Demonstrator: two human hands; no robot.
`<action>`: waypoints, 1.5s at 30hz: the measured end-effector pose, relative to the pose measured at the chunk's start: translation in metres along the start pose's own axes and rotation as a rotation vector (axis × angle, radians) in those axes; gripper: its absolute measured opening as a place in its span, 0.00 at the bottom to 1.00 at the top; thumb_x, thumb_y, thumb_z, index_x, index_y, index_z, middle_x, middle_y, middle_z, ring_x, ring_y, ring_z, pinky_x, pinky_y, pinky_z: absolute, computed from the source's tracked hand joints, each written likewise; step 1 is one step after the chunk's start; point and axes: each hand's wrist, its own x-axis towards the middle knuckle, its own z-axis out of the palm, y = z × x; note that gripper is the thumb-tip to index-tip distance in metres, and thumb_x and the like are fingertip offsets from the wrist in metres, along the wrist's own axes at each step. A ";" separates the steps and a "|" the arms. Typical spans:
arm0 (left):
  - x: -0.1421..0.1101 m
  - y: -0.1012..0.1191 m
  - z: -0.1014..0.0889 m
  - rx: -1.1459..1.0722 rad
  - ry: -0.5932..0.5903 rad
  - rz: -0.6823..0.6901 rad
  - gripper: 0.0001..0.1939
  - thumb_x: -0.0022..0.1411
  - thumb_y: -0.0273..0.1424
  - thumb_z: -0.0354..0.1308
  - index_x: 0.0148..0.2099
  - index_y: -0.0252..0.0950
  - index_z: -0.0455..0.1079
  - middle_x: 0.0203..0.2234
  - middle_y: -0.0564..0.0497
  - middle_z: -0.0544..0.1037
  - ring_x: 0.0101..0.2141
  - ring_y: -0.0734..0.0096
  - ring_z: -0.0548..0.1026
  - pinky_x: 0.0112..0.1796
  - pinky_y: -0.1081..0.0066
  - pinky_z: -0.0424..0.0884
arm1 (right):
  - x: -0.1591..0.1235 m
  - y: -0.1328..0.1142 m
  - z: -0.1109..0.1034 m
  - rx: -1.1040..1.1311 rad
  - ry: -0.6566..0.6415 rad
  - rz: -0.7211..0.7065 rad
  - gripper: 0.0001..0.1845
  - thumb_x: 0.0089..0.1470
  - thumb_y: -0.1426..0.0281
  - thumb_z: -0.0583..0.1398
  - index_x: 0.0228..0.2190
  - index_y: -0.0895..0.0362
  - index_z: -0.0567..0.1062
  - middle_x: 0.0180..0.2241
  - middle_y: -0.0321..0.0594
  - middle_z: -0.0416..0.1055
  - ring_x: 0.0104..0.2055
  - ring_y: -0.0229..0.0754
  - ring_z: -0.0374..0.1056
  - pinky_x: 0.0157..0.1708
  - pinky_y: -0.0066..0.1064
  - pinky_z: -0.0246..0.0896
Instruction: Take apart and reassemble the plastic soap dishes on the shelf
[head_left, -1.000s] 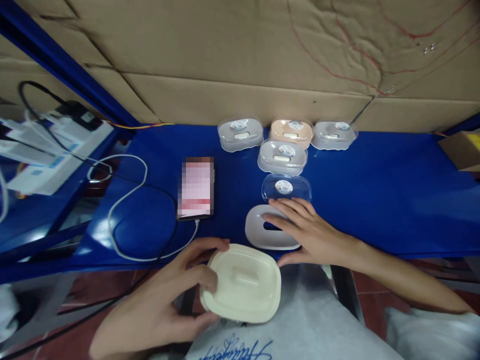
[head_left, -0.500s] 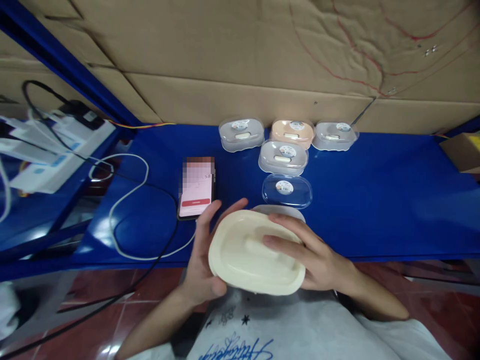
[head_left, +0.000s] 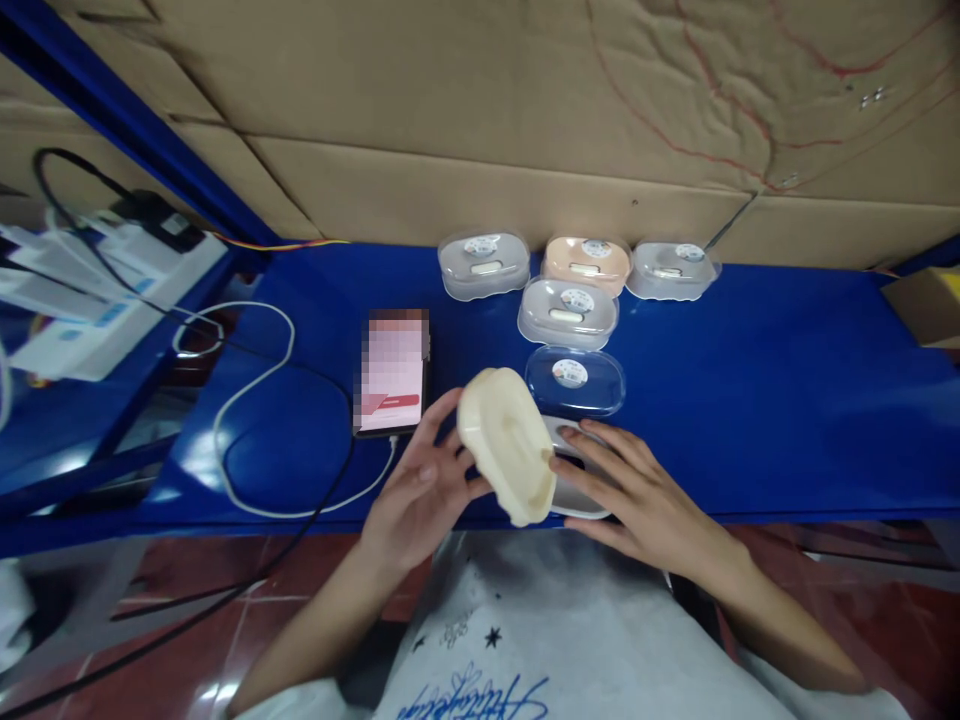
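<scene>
A cream oval plastic soap dish is tilted up on its side above the table's front edge. Behind and under it are the fingers of my left hand, supporting it, with the thumb held apart. My right hand has its fingers stretched out and spread over a grey oval soap-dish part on the table; one fingertip meets the cream dish's right edge. That grey part is partly covered by my hand and the cream dish. Just beyond lies a clear oval lid with a round sticker.
Several lidded soap dishes stand at the back, including a peach one and a grey one. A phone on a white cable lies left of my hands. A power strip with plugs sits far left, before a cardboard wall.
The cream dish has turned from lying flat between both hands to tilted on its side, farther left. My right hand has loosened from it and spread over the grey part.
</scene>
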 end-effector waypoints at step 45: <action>0.000 -0.017 -0.007 0.001 -0.242 -0.240 0.31 0.59 0.37 0.74 0.64 0.47 0.75 0.46 0.47 0.84 0.49 0.53 0.83 0.50 0.59 0.78 | 0.024 0.005 -0.016 0.136 0.260 -0.156 0.39 0.60 0.68 0.66 0.70 0.54 0.65 0.74 0.51 0.56 0.75 0.61 0.56 0.70 0.61 0.62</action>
